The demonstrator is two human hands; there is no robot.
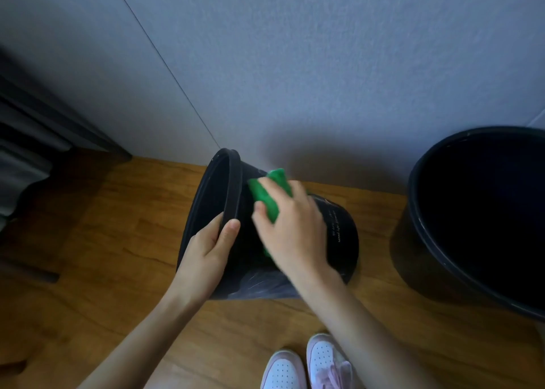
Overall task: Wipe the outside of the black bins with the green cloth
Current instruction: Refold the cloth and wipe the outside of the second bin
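Observation:
A small black bin (342,235) is tipped on its side over the wooden floor, its mouth facing left. My left hand (211,248) grips the bin's rim, thumb outside and fingers inside. My right hand (290,226) presses a folded green cloth (267,195) flat against the bin's upper outer wall, close to the rim. Most of the cloth is hidden under my palm; a small green edge shows below it. A second, larger black bin (418,241) stands upright at the right, its mouth open upward.
A grey wall (295,64) runs just behind both bins. Dark furniture (35,140) stands at the far left. The wooden floor (118,256) spreads between them. My two white and pink shoes (306,365) are at the bottom edge.

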